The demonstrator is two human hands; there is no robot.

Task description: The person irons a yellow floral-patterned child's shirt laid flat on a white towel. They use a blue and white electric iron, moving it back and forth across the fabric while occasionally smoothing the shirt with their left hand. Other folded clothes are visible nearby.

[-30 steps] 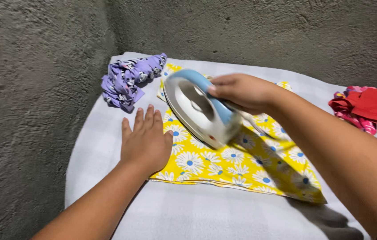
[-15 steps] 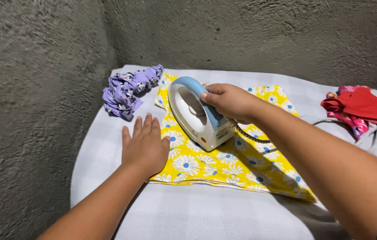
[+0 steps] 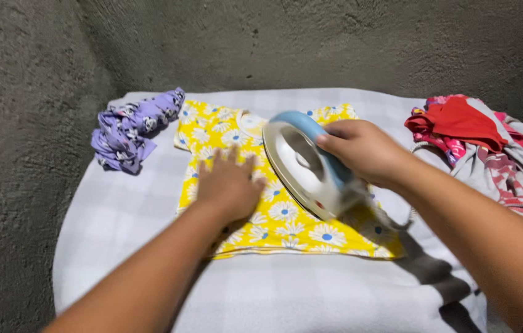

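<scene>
Both forearms come in from the bottom edge and get cut off there, so no elbows in view. The left hand (image 3: 229, 186) is motion-blurred, fingers hard to separate, but it lies flat, palm down, fingers spread and pointing away from the person, pressing on the yellow daisy-print shirt (image 3: 286, 213). It grips nothing, just an open palm on the cloth.

Just to the right of that palm, the right hand (image 3: 363, 150) is wrapped tight around the blue handle of the white iron (image 3: 307, 166), knuckles up, thumb tucked under out of sight. The iron is tilted, its pale soleplate turned toward the left hand, so whether it touches the cloth at all is hard to tell. Its long axis runs diagonally: nose up and away toward the shirt's collar, heel down and back toward the person's right. The heel end is blurry, and the cord (image 3: 418, 148) only shows as a bit beyond the wrist.

The shirt lies flat under both hands on a pale checked blanket (image 3: 286, 290), collar at the far end.

Farther out, left of the open palm, sits a crumpled purple garment (image 3: 129, 126). Right of the gripping hand, a pile of red and pink clothes (image 3: 477, 139) runs off toward the edge. A rough grey wall (image 3: 335, 37) is behind it all.
</scene>
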